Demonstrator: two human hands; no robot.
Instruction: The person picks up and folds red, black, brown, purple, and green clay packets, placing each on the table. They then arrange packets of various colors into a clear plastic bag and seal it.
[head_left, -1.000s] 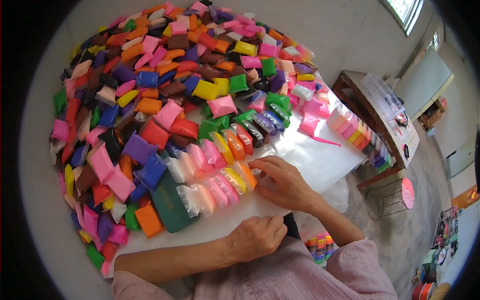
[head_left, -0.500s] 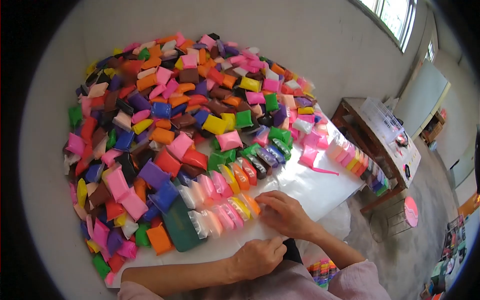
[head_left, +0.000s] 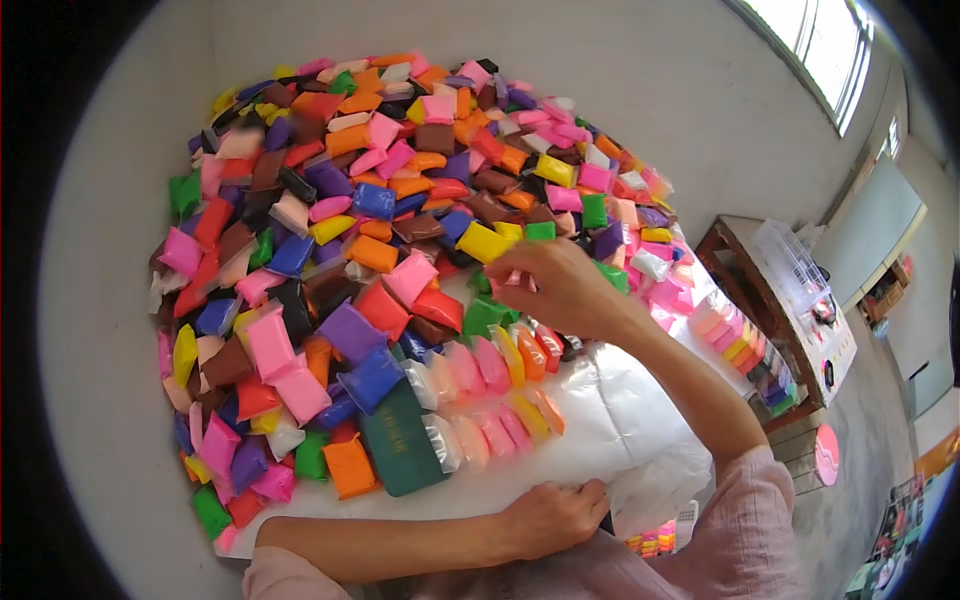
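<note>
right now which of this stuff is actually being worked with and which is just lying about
In use:
right hand, reaching into the packet heap
two packet rows on the clear bag
left hand, resting at the bag's near edge

Lying about:
green booklet
side table with its basket
pink stool

A bare grey wall [head_left: 620,90] rises behind the work surface, daylight entering through a window [head_left: 830,40] at upper right. Beside it, a dark wooden side table [head_left: 745,270] stands on the grey concrete floor [head_left: 870,400], near a pink-topped wire stool [head_left: 827,455].
</note>
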